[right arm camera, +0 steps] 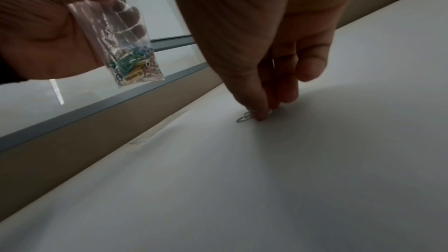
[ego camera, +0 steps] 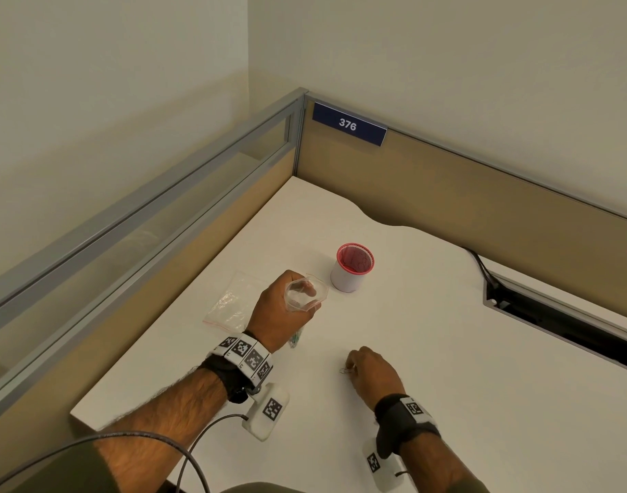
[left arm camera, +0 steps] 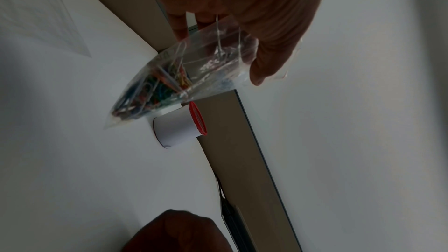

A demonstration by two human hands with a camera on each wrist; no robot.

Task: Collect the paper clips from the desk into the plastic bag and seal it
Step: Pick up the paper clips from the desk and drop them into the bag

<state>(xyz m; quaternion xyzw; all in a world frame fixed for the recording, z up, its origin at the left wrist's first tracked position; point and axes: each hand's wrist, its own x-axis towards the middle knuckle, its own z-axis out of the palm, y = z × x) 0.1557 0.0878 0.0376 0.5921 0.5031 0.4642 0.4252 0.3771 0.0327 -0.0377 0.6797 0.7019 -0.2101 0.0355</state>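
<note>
My left hand [ego camera: 310, 297] is raised above the white desk [ego camera: 429, 350] and grips a small clear plastic bag [ego camera: 319, 284] just under its mouth, which gapes upward. Several coloured paper clips [left arm camera: 155, 87] lie heaped in the bag's [left arm camera: 208, 64] lower corner. To the right and nearer me, my right hand [ego camera: 351, 366] reaches down to the desk. Its thumb and fingertips [right arm camera: 260, 116] pinch a silver paper clip [right arm camera: 244, 117] that still touches the surface. The bag [right arm camera: 126, 51] hangs up and to the left of that hand.
A white cup with a red mesh rim [ego camera: 353, 266] stands just beyond the left hand. A second clear bag [ego camera: 230, 300] lies flat to its left. Partition walls [ego camera: 482, 193] close the far and left sides. A dark cable slot [ego camera: 554, 314] is cut into the desk at right.
</note>
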